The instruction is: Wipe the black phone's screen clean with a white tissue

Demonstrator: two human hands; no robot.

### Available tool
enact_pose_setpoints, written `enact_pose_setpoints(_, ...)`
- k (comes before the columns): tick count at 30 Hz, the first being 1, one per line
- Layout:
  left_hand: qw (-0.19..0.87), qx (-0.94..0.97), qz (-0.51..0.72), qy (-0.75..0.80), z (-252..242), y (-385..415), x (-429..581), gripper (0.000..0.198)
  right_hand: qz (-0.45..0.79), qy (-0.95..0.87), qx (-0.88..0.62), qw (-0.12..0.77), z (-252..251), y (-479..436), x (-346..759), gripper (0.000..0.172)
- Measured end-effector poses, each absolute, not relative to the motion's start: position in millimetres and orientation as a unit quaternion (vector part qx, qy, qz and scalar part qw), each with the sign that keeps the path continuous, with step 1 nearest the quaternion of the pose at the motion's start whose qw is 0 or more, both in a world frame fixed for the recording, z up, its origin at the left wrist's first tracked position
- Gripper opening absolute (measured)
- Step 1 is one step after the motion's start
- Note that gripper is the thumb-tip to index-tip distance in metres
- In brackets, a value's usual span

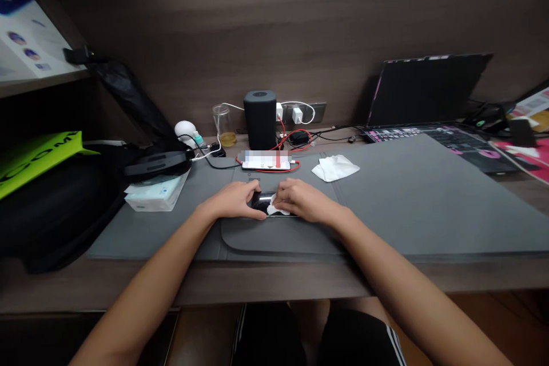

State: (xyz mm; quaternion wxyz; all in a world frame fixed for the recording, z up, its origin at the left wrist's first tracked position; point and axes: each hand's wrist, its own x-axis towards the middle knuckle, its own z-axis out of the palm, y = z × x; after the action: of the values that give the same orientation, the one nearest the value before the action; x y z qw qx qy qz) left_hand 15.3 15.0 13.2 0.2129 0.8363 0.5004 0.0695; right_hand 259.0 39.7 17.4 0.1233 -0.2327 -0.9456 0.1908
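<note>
A dark-screened phone lies flat on the grey desk mat. My left hand grips its left end, thumb along the near edge and fingers at the far edge. On the glass, my right hand presses a crumpled white tissue with its fingertips. The right end of the phone is hidden under that hand. Just beyond sits a white power bank or similar device, with a red cable looped around it. A second white tissue rests on the mat to the right.
A black speaker stands at the back beside a glass jar holding some amber liquid. An open laptop is at the back right. To the left are a tissue pack and a black bag. Cables run along the wall.
</note>
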Motion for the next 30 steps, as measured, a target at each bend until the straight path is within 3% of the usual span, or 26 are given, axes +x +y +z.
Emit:
enact_pose_setpoints(6,0.217,0.834,0.063,0.503,15,15,14,0.058,0.253,-0.921,-0.290,0.065,37,50,301,0.016)
enact_pose_setpoints(14,0.211,0.836,0.070,0.502,14,15,16,0.058,0.205,-0.934,-0.271,0.113,22,38,263,0.019)
enact_pose_setpoints(24,0.214,0.834,0.065,0.504,14,16,14,0.060,0.293,-0.893,-0.337,0.054,38,50,306,0.018)
enact_pose_setpoints(30,0.210,0.837,0.061,0.502,12,16,15,0.059,0.205,-0.931,-0.284,0.098,26,42,271,0.018)
